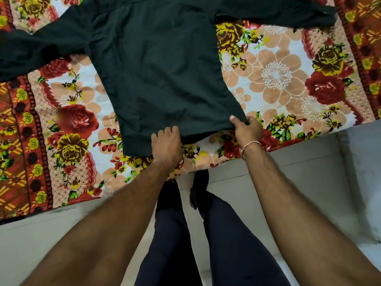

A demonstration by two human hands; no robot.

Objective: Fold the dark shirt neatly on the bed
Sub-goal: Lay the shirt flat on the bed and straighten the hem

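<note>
The dark shirt (160,75) lies spread across the bed (276,75), body flat in the middle, 1 sleeve trailing off toward the left edge of view and the other stretched to the upper right, its hem nearest me at the bed's near edge.

My left hand (166,144) sits on the hem near its left-of-centre part, knuckles up, fingers curled down onto the cloth; I cannot tell whether they actually pinch the fabric or only press it. My right hand (246,129) grips the hem's right corner, thumb on top and fingers tucked under, the corner bunched and drawn toward me.

I judge the cloth soft, light and limp: it will drape and wrinkle rather than keep a line, so it needs tension between 2 points. The hem corners and later the shoulder seams look like the best places to take hold; a grab mid-panel would only drag a ridge.

To the left, the sleeve is rumpled and partly folded on itself, and would need laying straight before any fold. The floral bedsheet (70,120) under it looks smooth enough, though it may shift if I tug hard. On the right, the far sleeve end lies close to the sheet's patterned border. Below, my legs (226,234) stand on the pale floor (309,182) against the bed.
</note>
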